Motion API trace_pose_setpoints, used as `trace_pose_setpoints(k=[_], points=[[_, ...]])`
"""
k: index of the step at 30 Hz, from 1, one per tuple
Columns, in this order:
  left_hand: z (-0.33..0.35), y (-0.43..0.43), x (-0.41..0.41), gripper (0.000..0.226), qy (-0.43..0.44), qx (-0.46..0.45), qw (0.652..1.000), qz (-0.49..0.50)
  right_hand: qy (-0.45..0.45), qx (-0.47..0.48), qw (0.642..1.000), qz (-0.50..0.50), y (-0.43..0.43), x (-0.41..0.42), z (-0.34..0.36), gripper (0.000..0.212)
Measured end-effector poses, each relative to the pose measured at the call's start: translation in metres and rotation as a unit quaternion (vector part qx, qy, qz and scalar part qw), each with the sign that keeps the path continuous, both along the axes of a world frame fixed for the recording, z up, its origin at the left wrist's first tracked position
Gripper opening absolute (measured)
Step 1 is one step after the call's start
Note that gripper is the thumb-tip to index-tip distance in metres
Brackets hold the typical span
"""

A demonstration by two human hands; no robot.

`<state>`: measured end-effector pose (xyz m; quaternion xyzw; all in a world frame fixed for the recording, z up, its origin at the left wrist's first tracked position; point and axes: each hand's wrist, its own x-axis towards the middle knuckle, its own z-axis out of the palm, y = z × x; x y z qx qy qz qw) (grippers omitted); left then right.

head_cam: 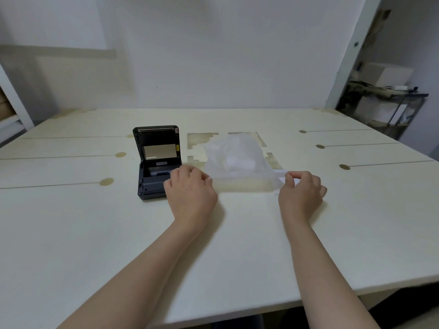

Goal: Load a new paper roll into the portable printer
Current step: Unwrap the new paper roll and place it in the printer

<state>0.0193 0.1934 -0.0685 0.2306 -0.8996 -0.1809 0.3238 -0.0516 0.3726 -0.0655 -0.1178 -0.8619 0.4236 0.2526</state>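
Your left hand (190, 188) pinching the crinkly translucent plastic bag (235, 162), right hand (300, 189) pinching its opposite edge, white paper roll (238, 162) blurred inside, boxy dark printer (155, 162) lid upright on the smooth pale table (95, 233)

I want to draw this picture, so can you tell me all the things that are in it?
Printer: one, black, lid flipped up, on the table left of the middle.
Plastic bag: one, see-through and whitish, lying right of the printer; something white shows blurrily inside.
Table: one, cream-white with thin lines and tan dots, fills most of the view.
Wall: white, behind the table.
Shelf rack: one, dark, far right, holding boxes.
Left hand: one, bare, fingers curled at the bag's left edge, in front of the printer.
Right hand: one, bare, pinching the bag's right end.
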Motion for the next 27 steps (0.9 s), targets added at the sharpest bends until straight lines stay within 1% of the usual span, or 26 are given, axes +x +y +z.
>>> trace_pose_setpoints(k=[2, 3, 5, 6, 8, 10, 12, 14, 16, 17, 18, 19, 20, 21, 23, 24, 25, 27], points=[[0.004, -0.001, 0.002, 0.017, -0.009, 0.024, 1.000, -0.002, 0.017, 0.004, 1.000, 0.012, 0.002, 0.000, -0.002, 0.011], [0.007, -0.002, 0.003, 0.018, -0.012, 0.049, 0.999, -0.011, 0.034, -0.011, 0.999, 0.033, 0.002, 0.000, -0.003, 0.013], [0.016, -0.004, 0.002, 0.022, -0.021, 0.129, 0.991, -0.043, 0.055, -0.081, 0.992, 0.084, 0.000, 0.002, 0.000, 0.025], [0.020, -0.006, -0.001, 0.026, -0.025, 0.169, 0.984, -0.058, 0.054, -0.110, 0.988, 0.099, -0.001, 0.003, 0.003, 0.032], [0.029, -0.009, -0.010, 0.042, -0.034, 0.224, 0.971, -0.074, 0.049, -0.115, 0.986, 0.112, -0.002, 0.003, 0.010, 0.039], [0.035, -0.012, -0.021, 0.054, -0.051, 0.237, 0.967, -0.083, 0.046, -0.095, 0.987, 0.120, -0.002, -0.002, 0.017, 0.035], [0.041, -0.010, -0.034, 0.061, -0.067, 0.223, 0.968, -0.096, 0.034, -0.094, 0.986, 0.136, -0.001, -0.012, 0.027, 0.029], [0.045, -0.007, -0.049, 0.069, -0.086, 0.204, 0.969, -0.109, -0.015, -0.068, 0.984, 0.166, -0.002, -0.027, 0.036, 0.035], [0.046, -0.004, -0.065, 0.083, -0.137, 0.207, 0.963, -0.107, -0.100, 0.017, 0.976, 0.193, -0.007, -0.041, 0.038, 0.054], [0.045, -0.003, -0.073, 0.091, -0.167, 0.240, 0.950, -0.108, -0.134, 0.067, 0.968, 0.202, -0.011, -0.047, 0.036, 0.062], [0.044, -0.002, -0.079, 0.098, -0.187, 0.298, 0.929, -0.114, -0.152, 0.107, 0.960, 0.210, -0.016, -0.050, 0.033, 0.068], [0.043, -0.002, -0.085, 0.105, -0.194, 0.363, 0.904, -0.119, -0.161, 0.126, 0.955, 0.216, -0.020, -0.053, 0.028, 0.073], [0.041, -0.002, -0.089, 0.110, -0.187, 0.408, 0.885, -0.121, -0.166, 0.129, 0.952, 0.225, -0.023, -0.054, 0.022, 0.077], [0.039, -0.001, -0.094, 0.114, -0.171, 0.427, 0.879, -0.122, -0.169, 0.115, 0.950, 0.235, -0.026, -0.056, 0.018, 0.080], [0.037, 0.002, -0.099, 0.116, -0.124, 0.434, 0.884, -0.123, -0.166, 0.049, 0.949, 0.264, -0.028, -0.058, 0.015, 0.081], [0.035, 0.004, -0.101, 0.113, -0.095, 0.424, 0.891, -0.131, -0.153, 0.015, 0.948, 0.279, -0.028, -0.058, 0.016, 0.080], [0.034, 0.006, -0.104, 0.105, -0.071, 0.403, 0.901, -0.142, -0.137, -0.010, 0.946, 0.293, -0.027, -0.057, 0.018, 0.077], [0.032, 0.010, -0.106, 0.081, -0.048, 0.340, 0.927, -0.151, -0.099, -0.035, 0.943, 0.315, -0.027, -0.054, 0.022, 0.063]])
